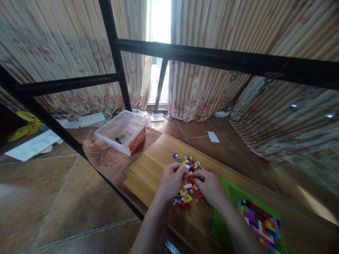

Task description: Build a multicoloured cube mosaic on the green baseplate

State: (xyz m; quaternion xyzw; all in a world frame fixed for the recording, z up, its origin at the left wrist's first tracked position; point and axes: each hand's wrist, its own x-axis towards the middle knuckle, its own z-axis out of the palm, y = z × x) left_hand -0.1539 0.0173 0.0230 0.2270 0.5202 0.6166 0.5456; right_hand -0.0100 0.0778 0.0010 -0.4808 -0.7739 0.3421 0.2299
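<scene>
My left hand [172,178] pinches a small joined piece of white, lavender and yellow toy bricks [187,169] between thumb and fingertips. Just to its right, my right hand [208,183] has its fingers drawn together low over the loose pile; whatever they hold, if anything, is too small to make out. Loose bricks [186,199] in many colours lie spread beneath and around both hands. Beside my right forearm is a green baseplate [230,192], partly covered by the arm. A tightly packed multicoloured brick build [261,222] sits on it.
The wooden board [148,165] bears the bricks. At its far left stands a clear plastic box [119,132] with a few pieces inside, on a brown cloth [99,153]. A black metal frame [185,51] crosses in front. Papers [34,143] lie on the tiled floor.
</scene>
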